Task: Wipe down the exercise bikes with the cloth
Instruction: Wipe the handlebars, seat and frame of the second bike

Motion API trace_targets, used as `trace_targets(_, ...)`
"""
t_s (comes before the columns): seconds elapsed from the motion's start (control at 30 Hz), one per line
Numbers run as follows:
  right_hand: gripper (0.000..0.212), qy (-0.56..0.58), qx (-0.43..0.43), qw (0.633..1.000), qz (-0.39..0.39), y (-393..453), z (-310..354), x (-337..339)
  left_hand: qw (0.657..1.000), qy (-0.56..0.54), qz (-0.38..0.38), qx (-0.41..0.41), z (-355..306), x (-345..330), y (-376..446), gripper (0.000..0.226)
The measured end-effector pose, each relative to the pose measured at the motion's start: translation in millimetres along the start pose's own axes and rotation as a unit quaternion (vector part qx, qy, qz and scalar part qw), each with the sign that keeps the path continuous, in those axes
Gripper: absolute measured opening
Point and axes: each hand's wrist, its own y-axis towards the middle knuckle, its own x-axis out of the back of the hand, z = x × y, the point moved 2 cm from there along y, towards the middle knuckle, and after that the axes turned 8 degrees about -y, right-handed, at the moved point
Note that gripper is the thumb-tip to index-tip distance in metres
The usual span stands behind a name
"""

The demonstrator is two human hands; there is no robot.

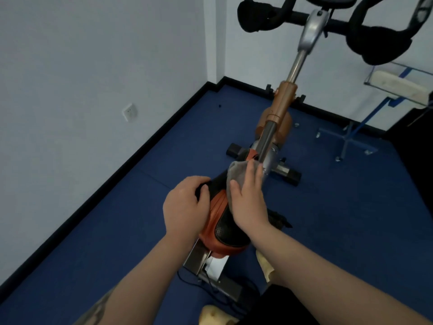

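An orange and black exercise bike (282, 106) stands on the blue floor, its black handlebars (255, 16) at the top of the view. Its orange and black saddle (220, 228) lies right below me. My left hand (185, 205) grips the saddle's left side, fingers curled over the edge. My right hand (249, 200) lies flat with straight fingers on a grey cloth (236, 177), pressing it onto the front of the saddle near the frame tube.
A white wall with a socket (129, 111) runs along the left, ending in a black skirting board. A blue metal stand (351, 134) with a white pad (398, 86) is at the right. Cables (210, 287) lie by the bike's rear base.
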Motion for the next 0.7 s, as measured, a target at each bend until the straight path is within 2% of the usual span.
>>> trace_targets(0.17, 0.068, -0.035, 0.038, 0.997, 0.058, -53.5, -22.1, -4.6, 0.996, -0.066, -0.048, -0.033, 7.0, 0.4, -13.1, 0.024)
trace_targets(0.3, 0.068, 0.007, -0.047, 0.998, 0.036, -24.5, -5.8, 1.1, 0.997, -0.057, -0.051, -0.029, 10.1, -1.7, -17.4, 0.027)
trace_targets(0.33, 0.068, -0.021, -0.047, 0.998, 0.024, -32.3, -2.4, -1.3, 0.997, -0.055, -0.048, -0.023, 10.4, -1.5, -17.2, 0.027)
trace_targets(0.43, 0.072, -0.153, 0.033, 0.987, 0.02, -76.9, -5.3, -16.3, 0.998, -0.053, -0.038, -0.022, 10.9, -0.6, -16.8, 0.031)
trace_targets(0.47, 0.073, -0.164, 0.041, 0.985, 0.024, -79.8, -8.6, -18.2, 0.998, -0.052, -0.035, -0.02, 11.4, -0.7, -16.3, 0.031)
trace_targets(0.5, 0.073, -0.156, 0.031, 0.987, 0.026, -71.9, -9.2, -16.7, 0.998, -0.051, -0.032, -0.017, 11.8, -1.2, -16.0, 0.029)
trace_targets(0.6, 0.07, -0.026, -0.084, 0.996, 0.022, -25.2, -2.0, -2.9, 0.998, -0.049, -0.024, -0.004, 12.0, -1.6, -16.5, 0.026)
trace_targets(0.7, 0.07, -0.03, -0.068, 0.997, -0.005, -37.1, -0.1, -4.9, 0.999, -0.05, -0.02, 0.0, 13.0, -1.3, -16.6, 0.025)
